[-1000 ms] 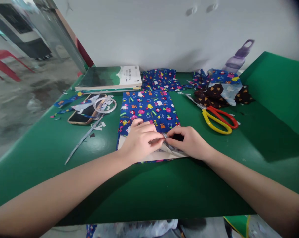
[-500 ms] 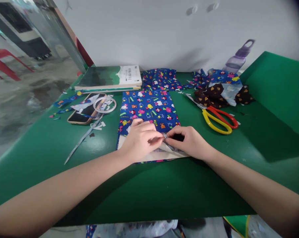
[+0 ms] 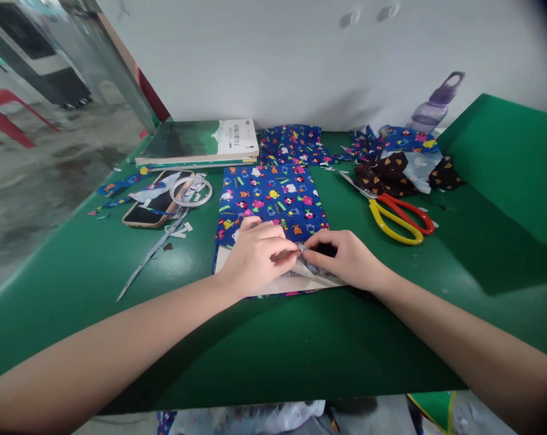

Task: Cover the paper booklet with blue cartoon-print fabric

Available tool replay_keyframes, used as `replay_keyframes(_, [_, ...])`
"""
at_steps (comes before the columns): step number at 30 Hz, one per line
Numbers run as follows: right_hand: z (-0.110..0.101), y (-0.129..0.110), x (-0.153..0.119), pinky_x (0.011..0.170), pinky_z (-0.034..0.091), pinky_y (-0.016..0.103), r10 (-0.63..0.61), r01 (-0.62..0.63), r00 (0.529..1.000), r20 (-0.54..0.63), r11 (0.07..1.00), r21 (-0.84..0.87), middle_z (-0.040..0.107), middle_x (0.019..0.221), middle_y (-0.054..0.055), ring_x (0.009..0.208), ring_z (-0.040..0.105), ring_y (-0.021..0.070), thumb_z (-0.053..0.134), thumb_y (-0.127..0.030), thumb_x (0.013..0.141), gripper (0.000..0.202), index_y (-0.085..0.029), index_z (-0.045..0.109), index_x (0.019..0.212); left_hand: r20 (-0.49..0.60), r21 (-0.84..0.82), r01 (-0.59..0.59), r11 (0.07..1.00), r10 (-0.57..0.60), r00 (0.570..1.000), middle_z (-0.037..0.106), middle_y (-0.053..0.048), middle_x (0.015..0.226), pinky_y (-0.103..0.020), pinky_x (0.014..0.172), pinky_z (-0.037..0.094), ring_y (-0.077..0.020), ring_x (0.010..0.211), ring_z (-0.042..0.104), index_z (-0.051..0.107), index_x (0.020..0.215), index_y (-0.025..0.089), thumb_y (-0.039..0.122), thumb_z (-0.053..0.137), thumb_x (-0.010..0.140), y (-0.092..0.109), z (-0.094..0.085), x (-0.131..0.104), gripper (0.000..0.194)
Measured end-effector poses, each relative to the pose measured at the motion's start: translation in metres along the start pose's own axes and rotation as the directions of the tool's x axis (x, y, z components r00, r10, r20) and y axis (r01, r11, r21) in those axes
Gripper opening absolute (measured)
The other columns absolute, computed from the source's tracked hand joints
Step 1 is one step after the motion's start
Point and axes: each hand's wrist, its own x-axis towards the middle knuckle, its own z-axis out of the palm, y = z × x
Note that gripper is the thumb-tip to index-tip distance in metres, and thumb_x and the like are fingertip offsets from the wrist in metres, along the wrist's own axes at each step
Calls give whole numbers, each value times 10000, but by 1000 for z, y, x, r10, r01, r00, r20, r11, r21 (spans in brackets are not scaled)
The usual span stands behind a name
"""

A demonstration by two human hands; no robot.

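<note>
My left hand (image 3: 259,257) and right hand (image 3: 350,261) pinch 1 greyish bit (image 3: 302,247) over the cloth (image 3: 271,196), presumably for control; scissors (image 3: 391,219) at 2 o'clock, apparently within reach.

Soft, moderately dim light fills the scene, seemingly from above and the right. Near the left edge of the tabletop (image 3: 273,356), a pale patch of glare shines on its glossy surface. A broad shadow from the green panel (image 3: 518,145) darkens the right edge, and deeper shade spreads toward the near edge. Behind the far edge, the bottle (image 3: 430,115) throws a soft shadow leftward onto the white wall (image 3: 255,60). The patterned cloth (image 3: 273,199) looks fairly sharp. Beyond the left edge, the floor (image 3: 83,163) smears, stretched and blurred; past the far right corner, black vignetting intrudes.
</note>
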Motion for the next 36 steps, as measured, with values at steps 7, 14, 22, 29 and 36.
replay_keyframes(7, [0,0,0,653,465,252,-11,11,1000,0,1000,-12,672,784,-4,701,598,127,585,-291,778,116,-205,662,782,30,-28,22,999,-21,999,549,51,619,-350,800,305,-100,607,514,679,748,218,252,594,838,1,-1,0,128])
replay_keyframes(14, [0,-1,0,659,463,256,-7,7,1000,3,1000,-20,671,781,1,703,594,128,583,-287,776,114,-201,658,776,39,-27,15,1000,-14,999,531,54,623,-350,789,297,-97,609,504,653,721,206,210,572,837,1,0,-1,141])
replay_keyframes(22, [0,1,0,662,457,251,-6,6,1000,14,1000,-8,664,777,-5,704,582,123,590,-268,776,96,-199,656,786,68,-8,14,1000,-13,998,522,58,637,-346,785,297,-90,596,489,598,710,193,169,540,832,4,0,1,138])
replay_keyframes(29, [-1,-1,0,637,448,233,3,-3,1000,20,1000,2,654,765,-15,683,572,111,592,-267,778,95,-194,652,787,85,35,-5,999,2,996,562,43,685,-352,810,305,-92,601,490,573,757,184,151,488,845,4,2,1,127])
replay_keyframes(36, [-1,-1,1,670,445,243,0,1,1000,31,1000,-13,660,783,-11,720,576,121,583,-256,775,89,-197,649,787,80,41,-7,999,4,997,553,44,693,-352,814,308,-91,604,488,549,752,178,132,492,822,3,3,0,101])
